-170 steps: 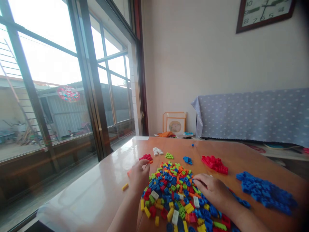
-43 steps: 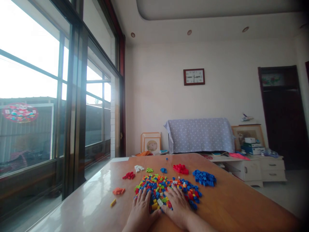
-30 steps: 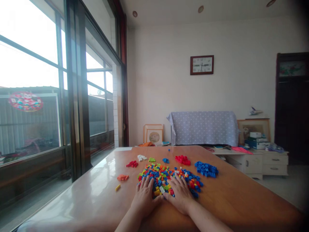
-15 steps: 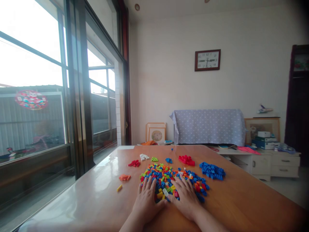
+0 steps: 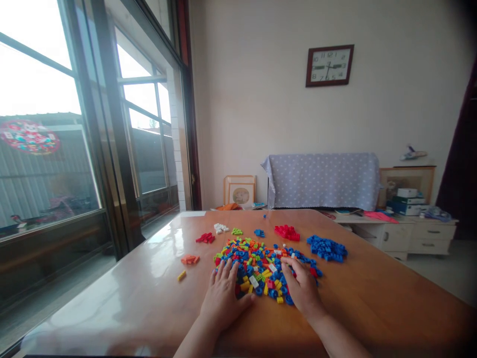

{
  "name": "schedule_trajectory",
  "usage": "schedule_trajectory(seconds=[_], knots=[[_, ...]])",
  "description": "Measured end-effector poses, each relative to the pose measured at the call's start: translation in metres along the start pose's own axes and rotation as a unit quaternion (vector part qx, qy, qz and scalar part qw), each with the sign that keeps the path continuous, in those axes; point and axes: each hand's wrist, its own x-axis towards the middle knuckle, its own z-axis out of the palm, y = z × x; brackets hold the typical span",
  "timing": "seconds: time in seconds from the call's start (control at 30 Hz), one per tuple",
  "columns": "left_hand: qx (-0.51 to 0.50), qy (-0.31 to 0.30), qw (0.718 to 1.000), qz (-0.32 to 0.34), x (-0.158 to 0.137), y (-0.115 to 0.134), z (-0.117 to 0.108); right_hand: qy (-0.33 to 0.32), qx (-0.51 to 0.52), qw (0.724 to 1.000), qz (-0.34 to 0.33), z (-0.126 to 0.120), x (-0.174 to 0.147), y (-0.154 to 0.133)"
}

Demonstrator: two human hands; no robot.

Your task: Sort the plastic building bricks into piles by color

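A mixed pile of small plastic building bricks (image 5: 257, 268) in blue, red, yellow, green, orange and white spreads over the middle of the table. My left hand (image 5: 223, 293) lies open at the pile's near left edge, fingers spread forward and thumb pointing right; nothing is in it. At the right side of the pile is my right hand (image 5: 303, 288), turned on its side with fingers curled and the thumb tip close to the index fingertip. Whatever may be between those fingertips is too small to make out. A white brick (image 5: 254, 281) lies between the hands.
Around the pile on the brown table (image 5: 122, 303) sit sorted groups: blue bricks (image 5: 327, 248), red bricks (image 5: 286, 232), darker red bricks (image 5: 205, 238), white bricks (image 5: 221, 228), green bricks (image 5: 237, 231), small blue bricks (image 5: 259, 232) and orange bricks (image 5: 190, 259). A single yellow brick (image 5: 181, 275) lies at left.
My right hand has gone from lying spread on the pile to a curled, sideways pose farther right, uncovering more bricks. My left hand stays about where it was. The view has tilted down.
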Motion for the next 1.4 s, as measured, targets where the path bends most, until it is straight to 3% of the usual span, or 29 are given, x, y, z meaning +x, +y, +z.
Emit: schedule_trajectory(seconds=[0.13, 0.37, 0.57, 1.03, 1.23, 1.4], knots=[[-0.007, 0.002, 1.0, -0.005, 0.0, -0.001, -0.002, -0.008, -0.025, 1.0, -0.012, -0.005, -0.002, 0.0], [0.005, 0.0, 1.0, 0.004, 0.0, -0.004, 0.003, -0.086, -0.124, 0.981, -0.12, -0.008, -0.013, -0.016], [0.004, -0.011, 1.0, 0.005, 0.0, -0.004, 0.002, -0.124, -0.201, 0.964, -0.117, -0.002, -0.015, -0.025], [0.011, -0.003, 1.0, 0.015, 0.004, -0.01, 0.008, -0.105, -0.106, 0.984, -0.101, -0.001, -0.004, -0.031], [0.011, -0.001, 1.0, -0.004, 0.016, -0.011, -0.004, -0.051, -0.058, 0.997, -0.031, -0.005, 0.02, -0.002], [-0.021, 0.061, 0.998, -0.028, 0.06, -0.009, -0.019, -0.007, -0.02, 0.999, 0.05, 0.0, 0.063, 0.049]])
